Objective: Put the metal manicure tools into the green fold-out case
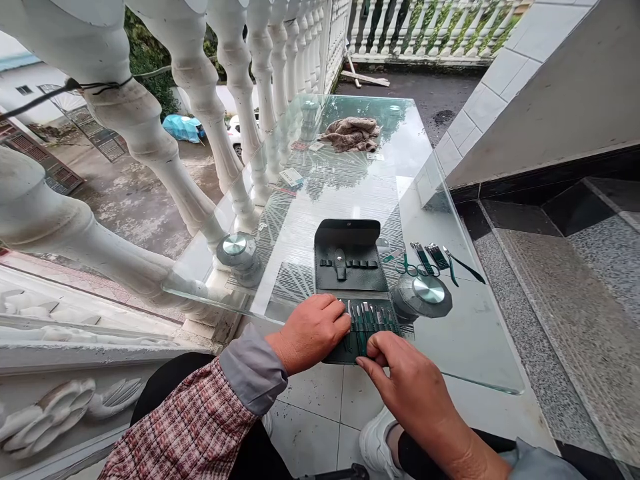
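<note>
A black leather manicure case (350,257) lies open on the glass tabletop (465,340). Its lower flap (373,315) holds a row of slim green-handled steel tools in loops. My left hand (310,333) rests on the flap's left end, fingers against the tools. My right hand (405,380) pinches the flap's lower edge between thumb and forefinger. To the right of the case lie green-handled scissors (407,268), nail clippers (430,257) and green-handled tweezers (463,267), all out of reach of my fingers.
A folded brown cloth (350,133) and a small card (291,177) lie farther along the glass. Round metal fittings (429,293) stand on the tabletop. A white balustrade (200,87) runs along the left, and a granite step (550,333) lies to the right.
</note>
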Motion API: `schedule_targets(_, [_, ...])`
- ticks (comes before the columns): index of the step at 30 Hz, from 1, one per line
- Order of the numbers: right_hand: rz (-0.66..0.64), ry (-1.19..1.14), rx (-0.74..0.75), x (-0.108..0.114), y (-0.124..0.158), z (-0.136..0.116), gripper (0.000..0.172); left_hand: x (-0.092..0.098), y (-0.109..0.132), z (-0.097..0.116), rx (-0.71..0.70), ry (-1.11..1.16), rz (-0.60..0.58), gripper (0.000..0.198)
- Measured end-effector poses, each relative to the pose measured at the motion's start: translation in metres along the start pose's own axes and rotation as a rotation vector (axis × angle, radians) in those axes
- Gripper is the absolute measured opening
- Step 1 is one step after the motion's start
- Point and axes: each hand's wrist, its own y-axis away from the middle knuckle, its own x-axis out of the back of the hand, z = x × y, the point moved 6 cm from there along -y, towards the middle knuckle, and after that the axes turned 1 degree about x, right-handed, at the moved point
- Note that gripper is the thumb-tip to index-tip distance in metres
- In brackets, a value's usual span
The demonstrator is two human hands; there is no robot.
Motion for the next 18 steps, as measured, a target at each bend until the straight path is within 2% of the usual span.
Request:
schedule_targets(6, [-0.027,-0.096,-0.030,0.004,0.000,0.010,0.014,0.003,0.000,-0.001,0.007,0.033,0.023,0.021])
schedule_targets(12, [0.030,-0.208,-0.120,0.016,0.000,0.026,0.010,0.014,0.003,-0.009,0.075,0.141,0.138,0.019])
schedule_targets(15, [0.079,-0.163,-0.003,0.018,0.000,0.018,0.009,0.020,0.006,-0.017,0.143,0.192,0.217,0.022])
schedule_targets(18, [0.147,-0.077,0.160,0.017,0.003,0.003,0.020,0.023,0.008,-0.025,0.217,0.231,0.258,0.022])
